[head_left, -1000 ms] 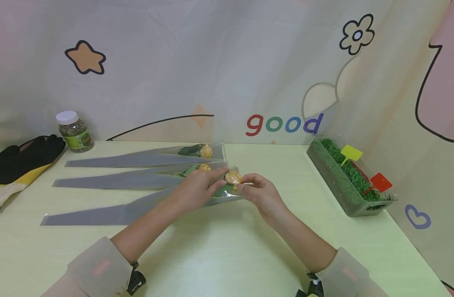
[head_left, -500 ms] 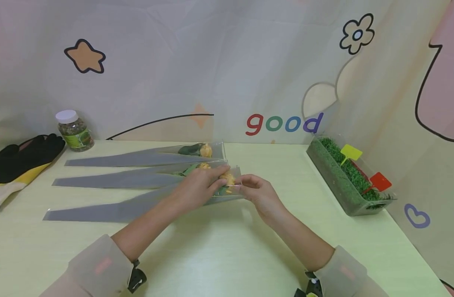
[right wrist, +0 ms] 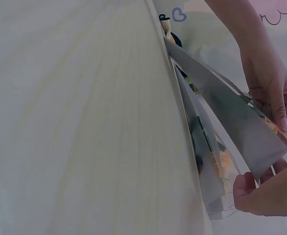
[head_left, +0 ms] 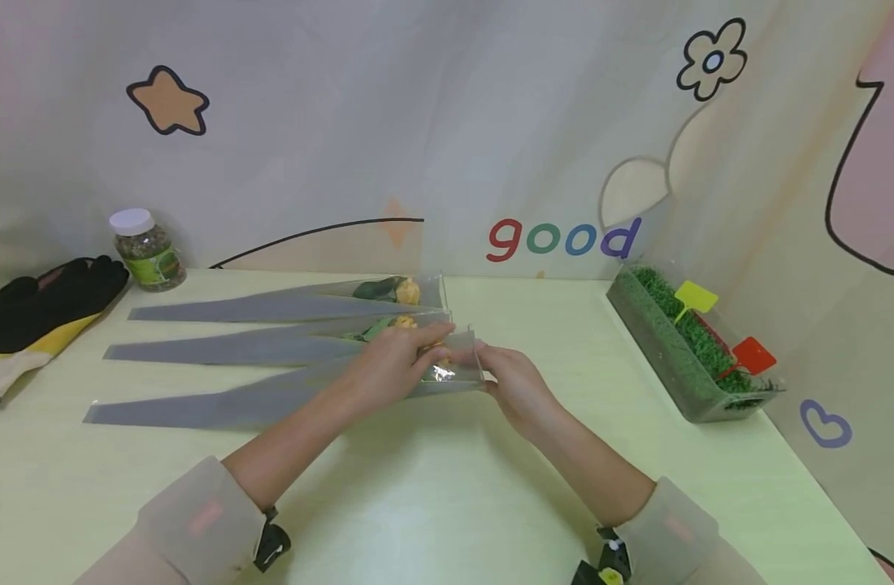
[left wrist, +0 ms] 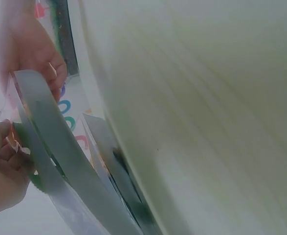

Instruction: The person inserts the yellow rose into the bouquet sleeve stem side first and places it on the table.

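Note:
A long grey-and-clear flower sleeve (head_left: 176, 410) lies nearest me, its wide end raised off the table in the wrist views. The yellow flower (right wrist: 269, 125) inside it is mostly hidden by fingers in the head view. My left hand (head_left: 392, 361) grips the sleeve beside the bloom, thumb and forefinger toward the wide end. At that end, my right hand (head_left: 516, 386) holds the sleeve's edge, and one finger shows through the clear film. Behind it lie two similar sleeves, the middle one (head_left: 220, 351) and the far one (head_left: 257, 307), each with a yellow flower.
At the left are a black-and-yellow glove (head_left: 59, 301) and a lidded jar (head_left: 150, 252). A clear planter box (head_left: 659, 361) of artificial grass stands at the right, with a yellow tag (head_left: 696, 296) and a red tag (head_left: 754, 356). A printed curtain hangs behind the table.
My right hand has shifted from pinching near the flower to the sleeve's end edge, its fingers moving around it. The bloom has become more covered. The left hand stays nearly in place.

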A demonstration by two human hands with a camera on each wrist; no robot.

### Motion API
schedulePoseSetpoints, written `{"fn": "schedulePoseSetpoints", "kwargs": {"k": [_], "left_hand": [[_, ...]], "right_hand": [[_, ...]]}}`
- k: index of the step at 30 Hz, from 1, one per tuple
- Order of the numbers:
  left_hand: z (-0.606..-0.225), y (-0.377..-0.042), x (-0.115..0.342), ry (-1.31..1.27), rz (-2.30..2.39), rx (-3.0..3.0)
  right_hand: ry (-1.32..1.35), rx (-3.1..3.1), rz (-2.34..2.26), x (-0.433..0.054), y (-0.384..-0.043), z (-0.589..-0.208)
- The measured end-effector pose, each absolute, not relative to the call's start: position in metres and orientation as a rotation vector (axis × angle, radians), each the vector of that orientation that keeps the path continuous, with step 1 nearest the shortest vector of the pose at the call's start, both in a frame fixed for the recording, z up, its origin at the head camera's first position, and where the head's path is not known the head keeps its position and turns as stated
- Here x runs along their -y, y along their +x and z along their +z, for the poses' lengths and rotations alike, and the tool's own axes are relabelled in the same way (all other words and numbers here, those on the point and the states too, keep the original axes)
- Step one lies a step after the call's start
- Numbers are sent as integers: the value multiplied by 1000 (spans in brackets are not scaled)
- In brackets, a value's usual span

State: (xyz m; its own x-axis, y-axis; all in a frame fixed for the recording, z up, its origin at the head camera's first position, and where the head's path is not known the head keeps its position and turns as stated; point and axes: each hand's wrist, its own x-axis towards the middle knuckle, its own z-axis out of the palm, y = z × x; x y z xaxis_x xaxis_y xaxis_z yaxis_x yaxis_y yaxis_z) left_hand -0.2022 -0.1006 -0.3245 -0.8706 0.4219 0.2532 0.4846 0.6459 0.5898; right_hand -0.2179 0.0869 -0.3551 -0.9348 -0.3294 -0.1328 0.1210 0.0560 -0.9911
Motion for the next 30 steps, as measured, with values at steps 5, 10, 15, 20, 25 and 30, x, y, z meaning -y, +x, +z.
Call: {"fn": "schedulePoseSetpoints", "kwargs": {"k": [5,10,15,20,25,30], "left_hand": [[-324,-203,101,-769,-1042,2761],[-325,-204,102,-765,-1005,2793],[-326,-205,101,-761,-978,2792],[-324,-203,102,-765,-979,2797],[-324,-203,104,-780,-986,2786],[-326,-204,107,-798,-990,2798]], "right_hand": [[-192,-1931,-1980,-84,-216,-353],[-156,-1852,-2016,-81,-217,-355],[-141,-1787,-2038,-78,-219,-357],[-119,-1743,-2038,-76,-220,-357],[-149,-1743,-2001,-76,-220,-358],[-226,-1890,-1930,-80,-218,-356]]}}
